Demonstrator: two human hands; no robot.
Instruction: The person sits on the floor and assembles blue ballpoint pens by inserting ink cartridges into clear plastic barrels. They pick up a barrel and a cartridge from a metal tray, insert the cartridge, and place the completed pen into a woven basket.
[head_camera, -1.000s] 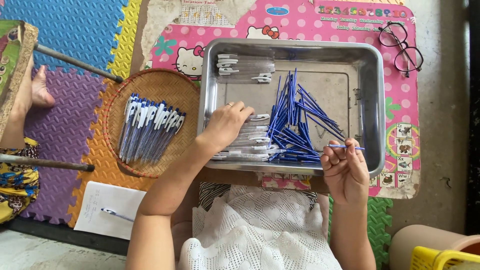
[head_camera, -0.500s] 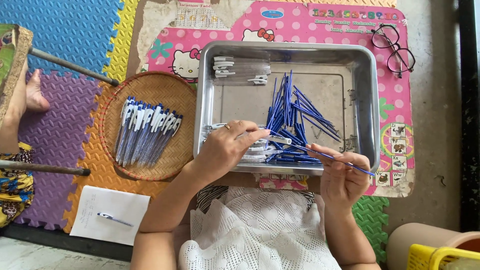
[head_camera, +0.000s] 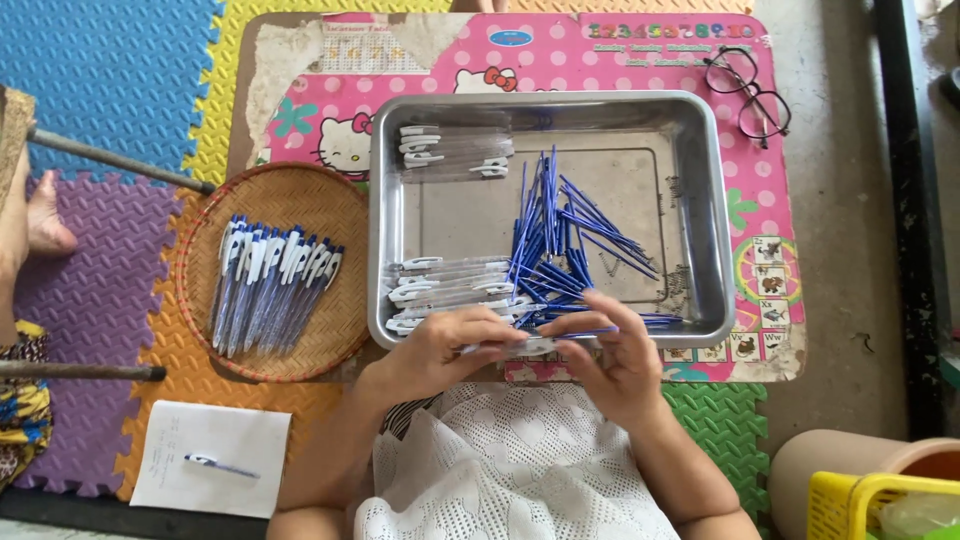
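Observation:
Over the near rim of a metal tray (head_camera: 715, 210), my left hand (head_camera: 445, 350) pinches a clear pen barrel (head_camera: 515, 347). My right hand (head_camera: 615, 350) meets it from the right, holding a thin blue refill (head_camera: 600, 329) at the barrel's end. Inside the tray lie a heap of blue refills (head_camera: 560, 240), a row of clear barrels with white clips (head_camera: 450, 285) at the near left, and a few more barrels (head_camera: 450, 150) at the far left.
A round woven basket (head_camera: 350, 210) left of the tray holds several assembled blue-and-white pens (head_camera: 270, 285). A sheet of paper (head_camera: 215, 470) with one pen lies at lower left. Glasses (head_camera: 748, 92) rest on the pink board. Another person's foot (head_camera: 45, 215) is at far left.
My left hand lifted a clear barrel from the row in the tray and came back to the near rim. My right hand brought its blue refill leftward to meet it.

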